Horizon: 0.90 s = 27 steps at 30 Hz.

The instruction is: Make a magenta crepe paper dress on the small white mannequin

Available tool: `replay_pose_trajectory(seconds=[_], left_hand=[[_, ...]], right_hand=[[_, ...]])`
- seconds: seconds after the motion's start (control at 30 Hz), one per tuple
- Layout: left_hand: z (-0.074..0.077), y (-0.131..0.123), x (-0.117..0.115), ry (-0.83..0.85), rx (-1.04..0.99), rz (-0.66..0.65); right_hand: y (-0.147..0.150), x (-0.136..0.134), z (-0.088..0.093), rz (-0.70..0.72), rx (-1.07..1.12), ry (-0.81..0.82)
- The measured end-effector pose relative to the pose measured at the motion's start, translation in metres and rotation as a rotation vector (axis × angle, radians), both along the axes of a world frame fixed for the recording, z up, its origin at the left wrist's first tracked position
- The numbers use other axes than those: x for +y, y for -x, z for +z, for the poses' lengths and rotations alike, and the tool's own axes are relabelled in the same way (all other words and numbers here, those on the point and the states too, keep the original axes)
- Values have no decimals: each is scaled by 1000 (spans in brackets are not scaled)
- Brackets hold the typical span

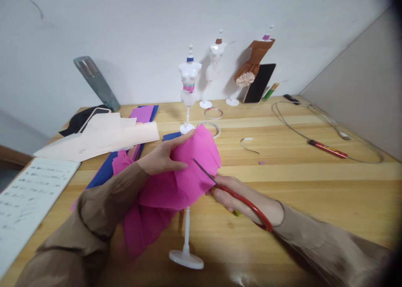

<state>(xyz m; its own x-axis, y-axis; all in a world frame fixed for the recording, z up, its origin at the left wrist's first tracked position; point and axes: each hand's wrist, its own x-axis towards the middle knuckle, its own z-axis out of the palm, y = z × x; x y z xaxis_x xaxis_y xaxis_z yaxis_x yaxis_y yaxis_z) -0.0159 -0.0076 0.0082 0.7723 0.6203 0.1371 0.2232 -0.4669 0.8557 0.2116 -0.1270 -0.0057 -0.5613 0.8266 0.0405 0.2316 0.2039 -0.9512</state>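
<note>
My left hand grips a bright pink sheet of crepe paper, thumb on top and fingers partly hidden behind it. The sheet drapes over a small white mannequin stand, whose upper part is hidden under it. In my right hand are red-handled scissors. One dark blade lies across the front of the pink sheet, pointing up and left; the other blade is hidden. Loose folds of the pink sheet hang down below my left wrist.
Three small mannequins stand at the back: one bare, one further behind, one in a brown dress. Pale paper sheets, a phone, a bottle, tape rolls and a corded red tool lie or stand around.
</note>
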Motion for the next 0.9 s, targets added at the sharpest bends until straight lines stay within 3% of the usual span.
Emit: replay_pose_trajectory(seconds=[0.33,0.63,0.9], left_hand=[[0,2,1,11,5,17],[-1,1,2,61,-29,0],[-6,2,3,234,-170,-18]], right_hand=[[-1,3,-10,-12,-29,-52],[1,0,-4,-48,-27,-53],[-4,-4,-16,-51,28,213]])
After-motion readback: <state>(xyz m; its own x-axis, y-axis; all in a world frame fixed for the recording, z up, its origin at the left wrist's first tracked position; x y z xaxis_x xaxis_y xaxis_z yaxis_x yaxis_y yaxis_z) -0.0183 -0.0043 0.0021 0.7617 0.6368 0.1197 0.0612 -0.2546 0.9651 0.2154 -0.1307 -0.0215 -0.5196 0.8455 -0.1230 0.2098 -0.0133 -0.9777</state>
